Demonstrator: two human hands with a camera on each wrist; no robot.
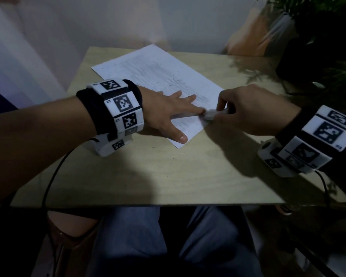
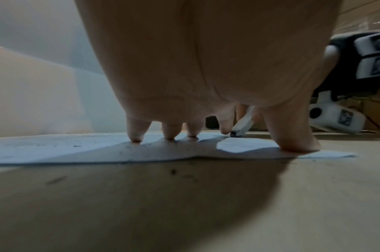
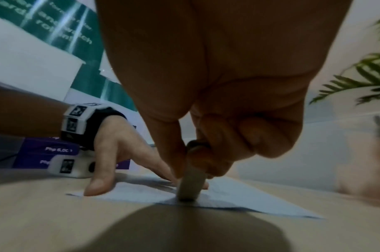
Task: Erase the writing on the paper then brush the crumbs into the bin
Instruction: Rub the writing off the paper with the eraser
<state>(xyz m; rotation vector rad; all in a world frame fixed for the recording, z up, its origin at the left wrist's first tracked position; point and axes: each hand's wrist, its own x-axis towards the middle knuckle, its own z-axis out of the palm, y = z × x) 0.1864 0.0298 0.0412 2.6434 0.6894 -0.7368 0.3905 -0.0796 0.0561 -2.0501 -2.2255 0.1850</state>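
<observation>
White eraser [image 1: 210, 114] pinched in right hand [image 1: 248, 110], tip on paper [image 1: 158, 74].

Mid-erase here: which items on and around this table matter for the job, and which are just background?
In use:
- white sheet of paper with faint pencil marks
- pale stick eraser, gripped by right hand
- left hand, pressing the paper flat
- dark eraser crumbs

Background:
- green potted plant
- purple printed box

No bin visible.
</observation>
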